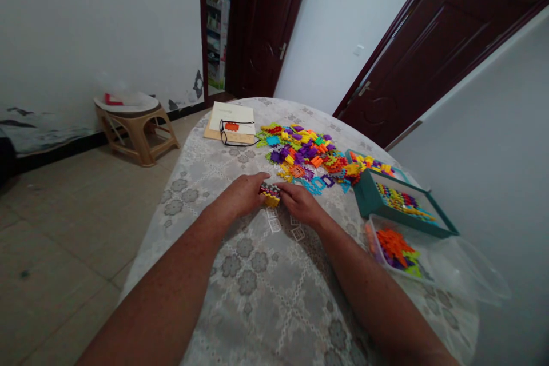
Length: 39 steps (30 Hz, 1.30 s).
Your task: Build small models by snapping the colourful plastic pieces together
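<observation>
Between my two hands is a small block of joined plastic building pieces, yellow at the bottom with grey and dark red rows above. My left hand has its fingers closed on the block's left side. On the right side, the fingers of my right hand pinch it too. Fingers cover both ends of the block. Just below it, white square frame pieces lie on the patterned tablecloth. Beyond my hands spreads a heap of colourful interlocking pieces.
Black-framed glasses rest on a notebook at the back left. To the right are a green box of pieces and a clear plastic tub holding orange, purple and green ones. A stool stands on the floor at left.
</observation>
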Available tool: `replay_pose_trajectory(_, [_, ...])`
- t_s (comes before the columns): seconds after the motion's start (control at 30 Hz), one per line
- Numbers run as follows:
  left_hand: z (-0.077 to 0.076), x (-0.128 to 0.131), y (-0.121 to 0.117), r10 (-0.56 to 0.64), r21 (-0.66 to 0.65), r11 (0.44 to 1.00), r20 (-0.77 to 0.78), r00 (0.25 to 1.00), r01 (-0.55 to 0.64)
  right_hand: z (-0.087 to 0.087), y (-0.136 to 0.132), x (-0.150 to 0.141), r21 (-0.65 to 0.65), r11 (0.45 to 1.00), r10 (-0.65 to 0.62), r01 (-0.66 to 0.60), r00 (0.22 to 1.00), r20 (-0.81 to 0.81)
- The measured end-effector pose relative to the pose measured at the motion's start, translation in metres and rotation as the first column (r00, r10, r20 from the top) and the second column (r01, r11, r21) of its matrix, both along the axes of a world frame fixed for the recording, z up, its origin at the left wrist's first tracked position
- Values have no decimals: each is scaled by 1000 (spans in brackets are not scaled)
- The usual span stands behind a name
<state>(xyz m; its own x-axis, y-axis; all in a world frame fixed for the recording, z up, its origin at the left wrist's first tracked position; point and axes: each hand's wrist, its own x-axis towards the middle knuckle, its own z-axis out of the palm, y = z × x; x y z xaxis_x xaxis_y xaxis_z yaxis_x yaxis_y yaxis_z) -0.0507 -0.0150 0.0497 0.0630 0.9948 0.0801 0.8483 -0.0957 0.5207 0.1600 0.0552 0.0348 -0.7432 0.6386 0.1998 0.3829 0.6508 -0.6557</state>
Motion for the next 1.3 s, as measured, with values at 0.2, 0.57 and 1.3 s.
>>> replay_pose_trajectory(0.2, [-1, -1, 0, -18, -2, 1000, 7, 1000, 18, -3, -2, 0, 2, 1000, 2, -2, 1000, 2])
replay_pose_trajectory(0.57, [6, 0, 1, -18, -55, 998, 36, 999, 20, -2, 61, 21, 354, 801, -538, 483, 840, 70])
replay_pose_trajectory(1.3, [11, 2, -2, -50, -73, 996, -11, 999, 49, -11, 87, 17, 260, 816, -548, 516, 834, 64])
